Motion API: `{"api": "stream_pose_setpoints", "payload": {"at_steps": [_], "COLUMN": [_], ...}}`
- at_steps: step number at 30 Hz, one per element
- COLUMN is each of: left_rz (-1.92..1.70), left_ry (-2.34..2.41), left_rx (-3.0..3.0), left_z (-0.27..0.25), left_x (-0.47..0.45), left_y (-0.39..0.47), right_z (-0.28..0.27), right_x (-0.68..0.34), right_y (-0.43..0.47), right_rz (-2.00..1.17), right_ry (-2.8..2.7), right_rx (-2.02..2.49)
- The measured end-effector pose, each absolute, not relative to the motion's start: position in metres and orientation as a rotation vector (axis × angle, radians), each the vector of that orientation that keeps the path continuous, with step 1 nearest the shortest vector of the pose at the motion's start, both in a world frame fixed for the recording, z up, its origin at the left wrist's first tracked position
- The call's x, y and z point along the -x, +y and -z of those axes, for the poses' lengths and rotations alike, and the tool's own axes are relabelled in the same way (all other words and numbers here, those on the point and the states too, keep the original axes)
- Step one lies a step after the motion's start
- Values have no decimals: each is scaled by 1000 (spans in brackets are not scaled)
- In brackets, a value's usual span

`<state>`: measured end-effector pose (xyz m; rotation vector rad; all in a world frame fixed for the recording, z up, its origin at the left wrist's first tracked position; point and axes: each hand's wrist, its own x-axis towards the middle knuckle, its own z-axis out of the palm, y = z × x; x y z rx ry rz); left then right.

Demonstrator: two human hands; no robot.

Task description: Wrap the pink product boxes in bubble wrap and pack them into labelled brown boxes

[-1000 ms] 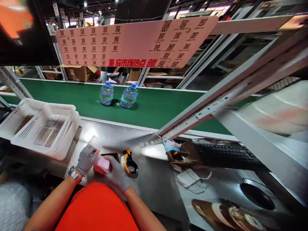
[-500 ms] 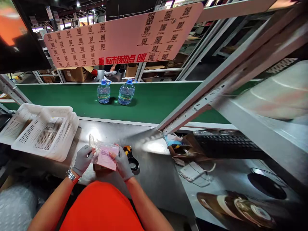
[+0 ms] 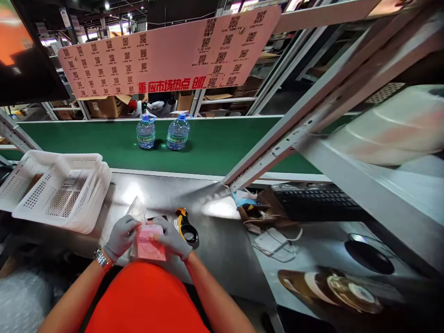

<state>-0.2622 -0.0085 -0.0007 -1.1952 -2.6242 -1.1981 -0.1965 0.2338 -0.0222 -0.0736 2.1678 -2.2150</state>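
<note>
Both my hands wear grey gloves with bare fingertips. My left hand (image 3: 121, 237) pinches clear bubble wrap (image 3: 137, 207) at the upper left edge of a flat pink box (image 3: 151, 249). The wrap's loose end sticks up beyond my fingers. My right hand (image 3: 170, 238) grips the box from its right side, thumb on the pink face. Just right of that hand, a black and yellow tape dispenser (image 3: 187, 227) lies on the metal bench. A dark item is partly hidden behind my right hand.
White perforated baskets (image 3: 57, 189) stand stacked at the left. Beyond the bench (image 3: 215, 245) runs a green conveyor belt (image 3: 222, 143) with two water bottles (image 3: 145, 133). A slanted metal post (image 3: 263, 159), keyboard (image 3: 317, 198) and tape rolls (image 3: 333, 289) occupy the right.
Both hands have drawn the pink box nearer my body and closer together. The wrap's loose end now stands higher behind the box. The camera view has shifted slightly.
</note>
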Motion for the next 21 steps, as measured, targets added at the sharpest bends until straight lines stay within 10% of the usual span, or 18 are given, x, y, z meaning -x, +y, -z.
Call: {"api": "stream_pose_setpoints", "payload": {"at_steps": [11, 21], "left_rz": [647, 978], "left_ry": [-2599, -2563], "left_rx": [983, 885], "left_z": [30, 27], "left_x": [257, 252], "left_y": [-20, -9], "right_z": [25, 25], "right_x": [182, 182], "right_y": [212, 220], "right_rz": [2345, 2065], "right_ry": [2323, 2420], "right_rx": [-353, -20]}}
